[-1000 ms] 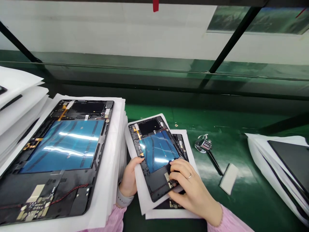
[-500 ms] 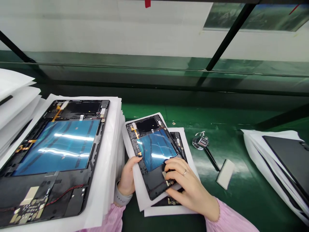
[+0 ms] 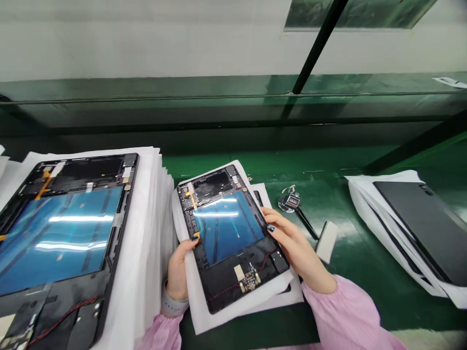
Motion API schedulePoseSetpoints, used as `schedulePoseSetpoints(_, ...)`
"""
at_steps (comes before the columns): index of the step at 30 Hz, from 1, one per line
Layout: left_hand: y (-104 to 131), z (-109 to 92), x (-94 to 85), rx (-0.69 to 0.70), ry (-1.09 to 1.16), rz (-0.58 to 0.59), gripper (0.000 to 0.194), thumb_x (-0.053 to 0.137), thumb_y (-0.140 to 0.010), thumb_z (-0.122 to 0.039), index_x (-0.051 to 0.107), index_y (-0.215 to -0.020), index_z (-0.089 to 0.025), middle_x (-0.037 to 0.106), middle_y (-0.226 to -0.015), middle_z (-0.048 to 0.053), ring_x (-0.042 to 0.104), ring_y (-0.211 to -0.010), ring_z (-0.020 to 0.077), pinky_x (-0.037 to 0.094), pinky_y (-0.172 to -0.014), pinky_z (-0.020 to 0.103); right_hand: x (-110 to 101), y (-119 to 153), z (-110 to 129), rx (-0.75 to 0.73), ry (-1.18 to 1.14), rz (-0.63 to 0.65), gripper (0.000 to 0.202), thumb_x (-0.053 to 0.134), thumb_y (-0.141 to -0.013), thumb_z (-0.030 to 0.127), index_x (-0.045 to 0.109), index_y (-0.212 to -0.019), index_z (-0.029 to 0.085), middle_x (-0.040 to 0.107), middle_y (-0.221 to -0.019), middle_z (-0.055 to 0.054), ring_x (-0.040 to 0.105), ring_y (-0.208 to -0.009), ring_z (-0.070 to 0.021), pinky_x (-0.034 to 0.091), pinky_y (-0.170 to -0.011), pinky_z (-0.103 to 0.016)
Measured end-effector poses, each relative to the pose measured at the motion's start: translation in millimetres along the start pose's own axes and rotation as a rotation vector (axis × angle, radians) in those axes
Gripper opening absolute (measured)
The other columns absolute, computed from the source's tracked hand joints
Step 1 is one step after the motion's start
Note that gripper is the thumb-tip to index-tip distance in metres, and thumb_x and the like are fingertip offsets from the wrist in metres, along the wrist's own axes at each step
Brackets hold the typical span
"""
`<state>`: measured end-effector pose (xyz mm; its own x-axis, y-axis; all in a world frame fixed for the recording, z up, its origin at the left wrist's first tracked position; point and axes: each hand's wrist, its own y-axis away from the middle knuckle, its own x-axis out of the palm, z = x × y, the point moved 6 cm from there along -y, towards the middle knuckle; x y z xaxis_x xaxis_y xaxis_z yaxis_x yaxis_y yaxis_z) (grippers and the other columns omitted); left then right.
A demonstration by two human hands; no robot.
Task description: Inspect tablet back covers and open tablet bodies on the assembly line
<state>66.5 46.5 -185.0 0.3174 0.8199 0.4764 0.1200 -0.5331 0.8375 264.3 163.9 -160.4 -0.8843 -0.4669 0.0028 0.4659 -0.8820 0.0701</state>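
Observation:
An opened tablet (image 3: 233, 238), with a blue film-covered middle and a small circuit board at its lower end, is tilted over white sheets (image 3: 204, 311). My left hand (image 3: 180, 267) grips its left edge, thumb on top. On the right edge, my right hand (image 3: 292, 240) holds the tablet with thumb and fingers; some fingertips are hidden. Beneath the sheets, part of another dark device shows at the right.
A tall stack of white sheets (image 3: 146, 228) with a larger-looking opened tablet (image 3: 73, 233) stands at the left. Right of my hands lie a round metal-headed tool (image 3: 292, 200) and a pale block (image 3: 327, 241). Farther right, dark panels (image 3: 419, 228) rest on white sheets.
My right hand has moved from the lower face of the tablet to its right edge. The tablet's lower board is now uncovered. The whole view has shifted to the right.

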Motion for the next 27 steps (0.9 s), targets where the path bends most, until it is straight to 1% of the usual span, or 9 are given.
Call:
schedulePoseSetpoints(2,-0.9,0.2,-2.8,0.005,0.022,-0.018,0.022,0.055,-0.072,-0.017,0.073,-0.061,-0.018,0.078,-0.067,0.009,0.075,-0.098,0.0363,0.055,-0.099,0.051,7.3,0.9,-0.7,0.063,-0.101,0.066,0.019,0.069,-0.088,0.044,0.072,-0.088,0.025,0.068,-0.114,-0.006,0.064,-0.106,-0.0257,0.05,-0.094,-0.035)
schedulePoseSetpoints(5,-2.0,-2.1,-3.4,0.044,0.07,-0.014,0.024,0.055,-0.077,-0.015,0.075,-0.064,-0.019,0.078,-0.067,0.006,0.075,-0.1,0.0346,0.053,-0.103,0.048,11.3,3.1,1.8,0.103,-0.19,0.096,0.022,0.072,-0.084,0.046,0.072,-0.084,0.024,0.068,-0.091,-0.003,0.064,-0.085,-0.0216,0.052,-0.08,-0.031)
schedulePoseSetpoints(7,-0.5,-0.6,0.5,0.011,0.099,0.009,0.024,0.056,-0.081,-0.019,0.079,-0.075,-0.02,0.08,-0.073,0.006,0.073,-0.105,0.0344,0.052,-0.104,0.047,11.2,4.2,2.6,0.132,-0.221,0.095,0.023,0.074,-0.082,0.046,0.072,-0.084,0.023,0.067,-0.084,-0.002,0.063,-0.079,-0.0206,0.052,-0.078,-0.031)
schedulePoseSetpoints(9,3.1,3.8,7.5,-0.073,0.126,0.04,0.03,0.053,-0.087,-0.029,0.081,-0.092,-0.02,0.081,-0.082,0.007,0.071,-0.11,0.0352,0.052,-0.105,0.048,11.3,4.9,3.5,0.149,-0.237,0.101,0.024,0.075,-0.081,0.046,0.072,-0.084,0.023,0.068,-0.08,-0.001,0.063,-0.076,-0.0202,0.052,-0.078,-0.032)
schedulePoseSetpoints(12,8.3,7.0,15.0,-0.142,0.154,0.056,0.043,0.045,-0.092,-0.04,0.076,-0.115,-0.019,0.082,-0.091,0.008,0.069,-0.115,0.0354,0.052,-0.104,0.049,12.4,5.7,4.5,0.145,-0.275,0.118,0.024,0.077,-0.08,0.046,0.073,-0.083,0.023,0.069,-0.078,-0.001,0.062,-0.074,-0.0191,0.051,-0.075,-0.03)
schedulePoseSetpoints(15,7.1,4.0,14.4,-0.092,0.135,0.063,0.047,0.044,-0.094,-0.04,0.071,-0.126,-0.02,0.082,-0.094,0.007,0.068,-0.116,0.0347,0.051,-0.105,0.048,13.7,6.6,4.7,0.129,-0.332,0.141,0.02,0.078,-0.082,0.043,0.075,-0.085,0.023,0.069,-0.08,0.0,0.062,-0.077,-0.0173,0.049,-0.075,-0.026)
schedulePoseSetpoints(18,1.3,1.9,10.8,-0.045,0.099,0.1,0.048,0.045,-0.094,-0.04,0.068,-0.131,-0.019,0.081,-0.097,0.007,0.067,-0.117,0.035,0.051,-0.106,0.049,14.2,7.6,4.3,0.132,-0.351,0.153,0.019,0.08,-0.082,0.041,0.076,-0.087,0.024,0.067,-0.082,0.001,0.062,-0.076,-0.0162,0.049,-0.073,-0.025)
schedulePoseSetpoints(23,-4.2,1.8,9.8,-0.037,0.088,0.194,0.048,0.044,-0.095,-0.039,0.067,-0.133,-0.017,0.081,-0.1,0.009,0.067,-0.118,0.0351,0.049,-0.108,0.048,12.9,7.4,5.6,0.115,-0.329,0.132,0.018,0.08,-0.082,0.041,0.076,-0.086,0.024,0.068,-0.084,0.001,0.063,-0.079,-0.0164,0.05,-0.075,-0.026)
schedulePoseSetpoints(27,-0.9,-1.9,15.2,0.012,0.054,0.316,0.048,0.038,-0.098,-0.033,0.066,-0.134,-0.017,0.081,-0.1,0.009,0.068,-0.117,0.0336,0.047,-0.109,0.048,14.0,7.5,1.4,0.151,-0.389,0.139,0.017,0.081,-0.082,0.035,0.075,-0.094,0.025,0.07,-0.087,0.0,0.065,-0.079,-0.0155,0.051,-0.073,-0.024)
